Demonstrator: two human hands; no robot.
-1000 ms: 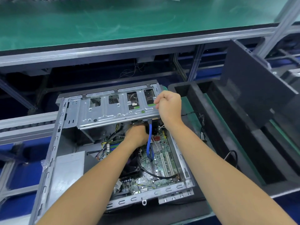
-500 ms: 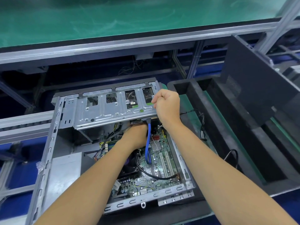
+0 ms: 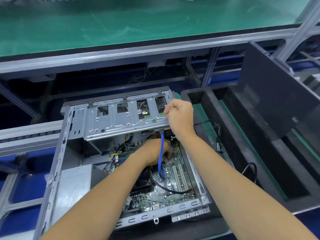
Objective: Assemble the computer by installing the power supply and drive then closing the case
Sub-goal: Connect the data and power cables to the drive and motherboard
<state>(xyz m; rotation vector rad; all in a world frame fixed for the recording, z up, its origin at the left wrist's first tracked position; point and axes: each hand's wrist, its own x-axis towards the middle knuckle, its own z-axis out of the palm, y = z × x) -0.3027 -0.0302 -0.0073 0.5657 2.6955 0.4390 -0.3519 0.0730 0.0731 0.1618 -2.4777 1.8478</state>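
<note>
The open computer case lies on its side with the green motherboard exposed. A grey power supply sits in its near left corner. The metal drive cage is tilted up over the far end of the case. My right hand grips the cage's right end in a fist. My left hand reaches under the cage beside a blue data cable that runs from the cage down to the board. Its fingers curl out of sight, so what they hold is hidden.
A dark side panel leans upright at the right, behind a black foam tray with loose black wires. A green conveyor belt with an aluminium rail runs across the back. Coloured power wires lie inside the case.
My left hand has shifted slightly right and lower under the cage, beside the blue cable. My right hand keeps its grip on the cage's end.
</note>
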